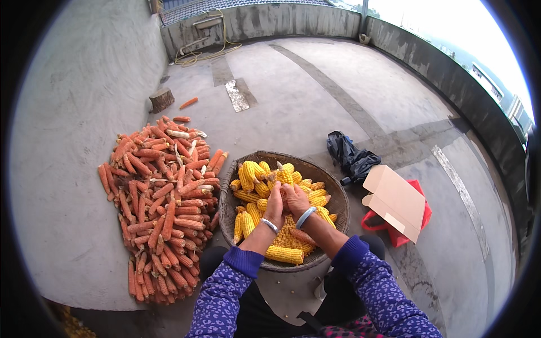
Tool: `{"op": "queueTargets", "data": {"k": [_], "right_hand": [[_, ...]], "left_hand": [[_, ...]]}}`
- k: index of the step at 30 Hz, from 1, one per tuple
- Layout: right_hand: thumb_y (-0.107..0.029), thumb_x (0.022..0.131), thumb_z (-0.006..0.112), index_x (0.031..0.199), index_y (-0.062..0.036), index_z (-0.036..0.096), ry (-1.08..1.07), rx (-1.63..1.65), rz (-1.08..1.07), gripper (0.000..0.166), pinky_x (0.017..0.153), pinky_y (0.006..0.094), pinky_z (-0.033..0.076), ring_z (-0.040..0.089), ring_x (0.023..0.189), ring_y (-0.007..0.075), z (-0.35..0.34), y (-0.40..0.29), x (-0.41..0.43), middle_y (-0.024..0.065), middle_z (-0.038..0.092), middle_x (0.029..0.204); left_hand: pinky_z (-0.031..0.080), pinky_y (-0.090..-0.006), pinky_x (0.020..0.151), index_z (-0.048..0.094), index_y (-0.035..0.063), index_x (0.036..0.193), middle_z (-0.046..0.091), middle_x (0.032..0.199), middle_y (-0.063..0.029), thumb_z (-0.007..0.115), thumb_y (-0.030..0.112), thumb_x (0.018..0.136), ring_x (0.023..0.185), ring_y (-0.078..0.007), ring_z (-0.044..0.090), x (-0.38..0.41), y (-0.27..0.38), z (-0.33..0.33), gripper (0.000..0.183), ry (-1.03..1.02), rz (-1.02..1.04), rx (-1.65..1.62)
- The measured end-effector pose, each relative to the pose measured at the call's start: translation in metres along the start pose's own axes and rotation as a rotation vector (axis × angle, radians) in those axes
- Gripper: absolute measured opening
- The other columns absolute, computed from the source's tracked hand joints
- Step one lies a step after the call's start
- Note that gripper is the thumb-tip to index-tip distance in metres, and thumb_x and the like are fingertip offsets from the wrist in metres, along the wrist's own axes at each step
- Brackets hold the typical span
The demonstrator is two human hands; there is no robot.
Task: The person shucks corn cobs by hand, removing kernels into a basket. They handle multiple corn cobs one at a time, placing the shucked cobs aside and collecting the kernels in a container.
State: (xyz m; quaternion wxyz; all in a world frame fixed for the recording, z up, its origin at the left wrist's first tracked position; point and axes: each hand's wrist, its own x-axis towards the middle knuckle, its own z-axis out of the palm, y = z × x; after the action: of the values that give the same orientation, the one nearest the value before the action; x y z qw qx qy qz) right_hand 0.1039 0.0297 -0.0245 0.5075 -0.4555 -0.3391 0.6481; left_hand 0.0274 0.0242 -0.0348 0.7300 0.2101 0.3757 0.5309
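A round woven basket (284,156) sits before me between my knees, holding many yellow corn cobs (284,254) and loose corn kernels (286,234). Over its middle my left hand (274,205) and my right hand (297,200) come together around a partly shelled ear of corn (284,175), its tip pointing away from me. The fingers hide most of its lower part. Each wrist wears a silvery bangle. A bare reddish cob (302,236) lies in the basket under my right wrist.
Left of the basket is a large pile of bare corn cobs (162,211), with a wood stump (162,100) behind it. Rightward lie a black plastic bag (351,156), a cardboard piece (397,198) and a red bag (426,209). A hose (226,42) lies by the far wall.
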Motion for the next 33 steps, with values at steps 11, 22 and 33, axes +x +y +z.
{"op": "queueTargets", "data": {"k": [11,22,33], "right_hand": [[-0.033,0.080,0.042,0.083,-0.0095,0.050,0.017,0.079,0.196,0.025,0.046,0.0250,0.037,0.044,0.054,0.0110,0.000,-0.007,0.001,0.0017,0.048,0.066],[-0.030,0.084,0.042,0.074,-0.0059,0.050,-0.016,0.033,0.006,0.028,0.043,0.0211,0.035,0.042,0.049,0.0072,0.002,-0.004,-0.002,-0.0011,0.047,0.060],[-0.028,0.080,0.043,0.087,-0.0045,0.047,0.005,-0.058,0.102,0.024,0.056,0.0258,0.039,0.046,0.068,0.0124,0.003,-0.001,-0.003,0.0052,0.050,0.078]], "left_hand": [[0.037,-0.0208,0.042,0.046,0.0104,0.081,0.046,0.061,0.0028,0.043,0.036,0.084,0.049,-0.0083,0.042,-0.004,0.001,0.011,0.026,0.091,0.076,0.059],[0.035,-0.0218,0.041,0.049,0.0115,0.084,0.050,0.064,0.0014,0.040,0.038,0.082,0.050,-0.0087,0.045,-0.002,0.002,0.003,0.028,-0.008,0.033,0.010],[0.036,-0.0219,0.039,0.049,0.0141,0.079,0.047,0.060,0.0032,0.044,0.039,0.082,0.047,-0.0082,0.045,0.007,-0.001,-0.009,0.026,0.009,0.040,-0.019]]}}
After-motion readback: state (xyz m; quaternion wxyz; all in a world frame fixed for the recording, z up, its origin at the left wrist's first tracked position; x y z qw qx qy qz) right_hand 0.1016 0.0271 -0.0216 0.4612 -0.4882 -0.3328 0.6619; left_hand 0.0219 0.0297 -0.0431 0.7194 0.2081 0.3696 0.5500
